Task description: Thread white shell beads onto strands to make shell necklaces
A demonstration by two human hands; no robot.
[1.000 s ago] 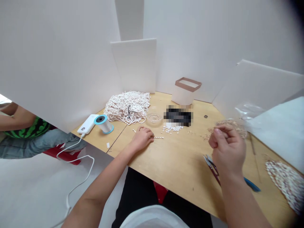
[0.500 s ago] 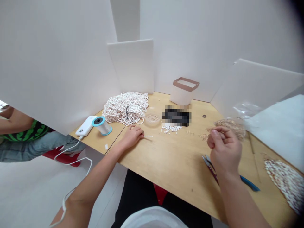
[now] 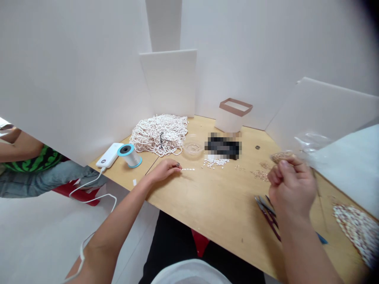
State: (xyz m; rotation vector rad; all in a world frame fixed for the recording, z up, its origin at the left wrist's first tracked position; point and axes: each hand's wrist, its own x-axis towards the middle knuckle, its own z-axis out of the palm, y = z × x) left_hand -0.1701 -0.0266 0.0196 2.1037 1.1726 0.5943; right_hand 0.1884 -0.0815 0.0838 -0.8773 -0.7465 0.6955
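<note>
My left hand [image 3: 164, 170] rests low on the wooden table [image 3: 219, 205], its fingertips pinching the end of a short strand of white beads [image 3: 188, 169]. My right hand [image 3: 291, 185] is raised above the table's right side with its fingers curled into a pinch. Anything between those fingers is too small to see. Just below that hand lie dark-bladed snips [image 3: 266, 215], and a pile of loose tan beads [image 3: 281, 157] sits just beyond it.
A large heap of white bead strings [image 3: 160, 135] lies at the back, beside a thread spool [image 3: 129, 155] and a white power bank [image 3: 109, 155] with a cable. A glass dish [image 3: 193, 146], loose white beads [image 3: 215, 161], and white partitions surround the work area. A co-worker [image 3: 26, 157] sits beyond the left partition.
Since a second ago, my left hand has drawn back leftward with the strand. My right hand has shifted slightly right, and now covers most of the blue handle.
</note>
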